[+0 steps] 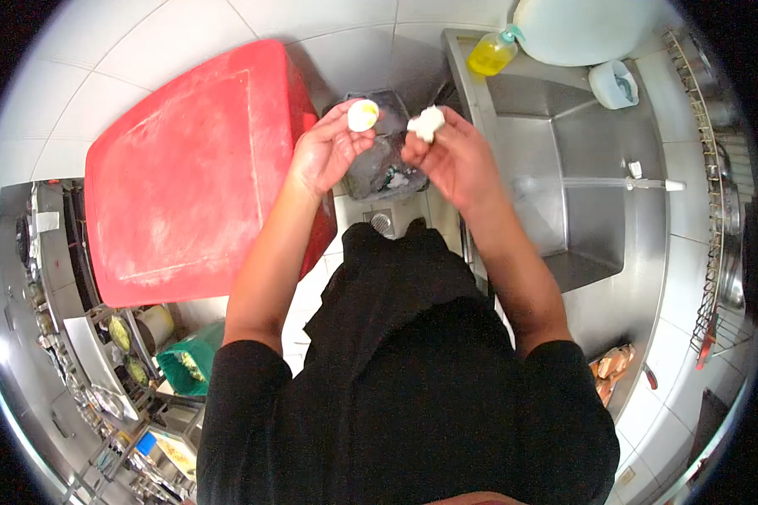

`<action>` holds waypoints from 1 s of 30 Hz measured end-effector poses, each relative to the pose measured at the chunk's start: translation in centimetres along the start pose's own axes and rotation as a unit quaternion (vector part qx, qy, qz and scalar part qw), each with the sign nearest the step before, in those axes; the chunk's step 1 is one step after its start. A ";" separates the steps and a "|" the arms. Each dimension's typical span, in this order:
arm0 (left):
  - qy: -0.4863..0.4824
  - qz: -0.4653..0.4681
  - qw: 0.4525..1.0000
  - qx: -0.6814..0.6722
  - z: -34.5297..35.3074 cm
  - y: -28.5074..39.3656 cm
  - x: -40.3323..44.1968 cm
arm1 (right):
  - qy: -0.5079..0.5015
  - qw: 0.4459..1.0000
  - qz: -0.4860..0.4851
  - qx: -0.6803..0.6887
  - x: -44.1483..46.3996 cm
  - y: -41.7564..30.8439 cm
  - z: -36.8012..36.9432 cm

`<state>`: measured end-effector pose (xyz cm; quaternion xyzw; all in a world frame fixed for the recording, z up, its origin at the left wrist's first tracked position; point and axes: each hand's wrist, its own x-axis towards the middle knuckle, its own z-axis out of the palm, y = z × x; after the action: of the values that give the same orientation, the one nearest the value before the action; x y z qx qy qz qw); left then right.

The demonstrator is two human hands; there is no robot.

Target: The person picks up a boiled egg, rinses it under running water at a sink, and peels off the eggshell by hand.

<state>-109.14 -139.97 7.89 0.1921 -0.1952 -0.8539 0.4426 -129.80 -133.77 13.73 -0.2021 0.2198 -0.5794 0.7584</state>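
My left hand (327,151) holds a round white piece (363,115) with a yellow patch on it, between thumb and fingers. In my right hand (461,160) is an irregular white lump (426,124), pinched at the fingertips. The two hands are apart, at about the same height. Below and between them stands a dark bin (379,168) with a grey liner and some small light scraps inside. What the white pieces are made of is too small to tell for certain.
A large red lidded container (185,177) stands on the left. On the right is a steel sink (526,194) with a yellow soap bottle (492,55) and a white tub (612,85) at its far edge. A green bin (185,367) is at lower left.
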 end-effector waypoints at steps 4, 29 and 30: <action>0.017 0.020 1.000 0.003 0.0 0.2 0.1 | -0.064 0.998 -0.001 0.004 -5.7 -3.6 9.5; 0.024 0.035 0.999 -0.014 0.3 1.1 1.2 | -0.285 0.922 -0.261 0.014 -6.8 -5.5 15.8; 0.020 0.034 0.999 -0.014 0.2 1.2 1.3 | -0.276 0.927 -0.252 0.030 -6.8 -5.4 15.9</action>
<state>-109.15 -141.60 8.47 0.1966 -0.1807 -0.8368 0.4780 -126.63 -127.67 30.45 -0.3799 -0.0744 -0.6789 0.6238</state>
